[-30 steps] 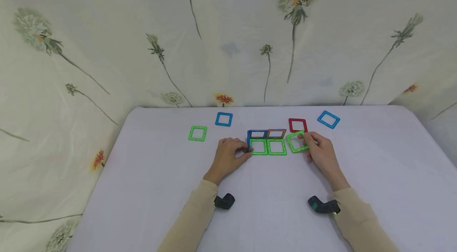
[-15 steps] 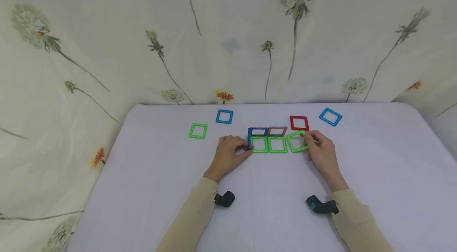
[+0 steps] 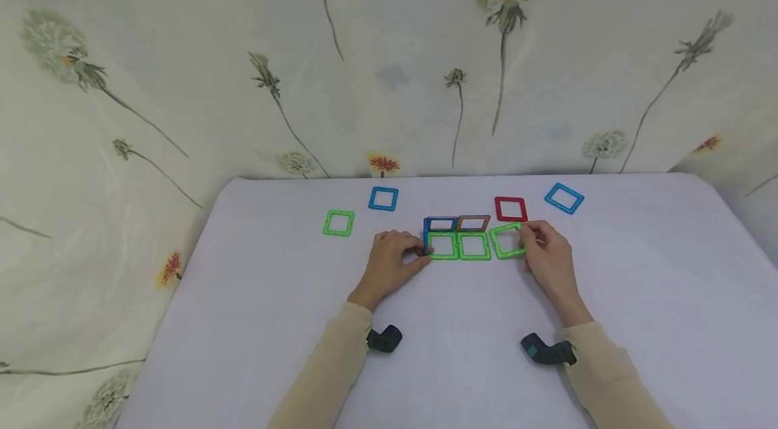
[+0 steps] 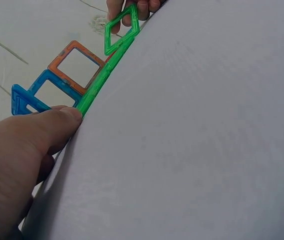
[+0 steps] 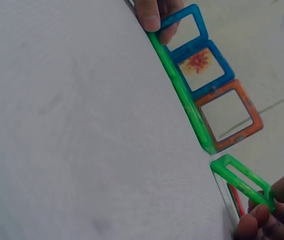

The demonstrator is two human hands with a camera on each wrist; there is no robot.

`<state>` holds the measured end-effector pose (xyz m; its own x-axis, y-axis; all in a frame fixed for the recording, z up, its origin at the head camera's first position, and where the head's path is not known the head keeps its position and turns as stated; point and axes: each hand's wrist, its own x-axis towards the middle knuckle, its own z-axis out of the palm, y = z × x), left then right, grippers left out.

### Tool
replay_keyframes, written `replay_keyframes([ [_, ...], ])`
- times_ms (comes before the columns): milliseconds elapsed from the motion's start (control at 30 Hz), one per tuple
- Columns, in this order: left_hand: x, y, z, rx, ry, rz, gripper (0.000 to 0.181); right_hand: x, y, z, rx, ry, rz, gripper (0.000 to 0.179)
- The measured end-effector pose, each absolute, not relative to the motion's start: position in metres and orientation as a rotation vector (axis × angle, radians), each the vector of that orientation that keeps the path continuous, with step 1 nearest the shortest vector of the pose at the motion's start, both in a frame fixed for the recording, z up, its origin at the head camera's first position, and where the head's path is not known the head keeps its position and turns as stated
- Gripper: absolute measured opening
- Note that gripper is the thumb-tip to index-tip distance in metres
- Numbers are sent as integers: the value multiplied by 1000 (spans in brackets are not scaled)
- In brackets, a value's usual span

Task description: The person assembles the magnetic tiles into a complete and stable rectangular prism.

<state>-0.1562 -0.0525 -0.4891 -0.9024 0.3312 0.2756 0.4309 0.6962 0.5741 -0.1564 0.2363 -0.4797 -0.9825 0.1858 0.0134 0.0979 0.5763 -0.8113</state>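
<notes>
Two green magnetic tiles (image 3: 443, 257) lie side by side, flat on the white cloth. Along their far edge stand a blue tile (image 4: 67, 82) and an orange tile (image 5: 249, 103), both upright. Another blue tile (image 3: 425, 237) stands at the left end. My left hand (image 3: 389, 263) pinches that end, its thumb on the near green corner and fingers behind the blue tile. My right hand (image 3: 550, 263) pinches a third green tile (image 5: 241, 185) by its right side. This tile is tilted, its left edge a small gap right of the flat green pair.
Behind the held tile lies a red tile (image 3: 510, 199). Loose blue tiles lie at the back left (image 3: 383, 209) and back right (image 3: 571, 191), and a loose green tile (image 3: 338, 234) farther left. A flowered cloth (image 3: 389, 111) hangs behind the table.
The held green tile has shifted very slightly and remains just right of the flat pair. My left hand keeps its place at the left end. The head view has tilted a little.
</notes>
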Motion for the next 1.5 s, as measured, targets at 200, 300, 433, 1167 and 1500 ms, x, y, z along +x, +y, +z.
replay_keyframes([
  [200,-156,-52,-489,-619,-2764,-975,16,-155,235,-480,-263,-2706,1374,50],
  [300,-156,-52,-488,-616,-2769,-979,16,-155,235,-480,-259,-2706,1373,50],
  [433,-155,-52,-489,-613,-2766,-990,16,-155,234,-479,-246,-2702,1380,50],
  [1167,-154,-52,-487,-619,-2757,-986,16,-155,235,-483,-84,-2710,1276,40],
  [1500,-154,-52,-488,-622,-2751,-981,16,-154,237,-485,7,-2633,1360,37],
])
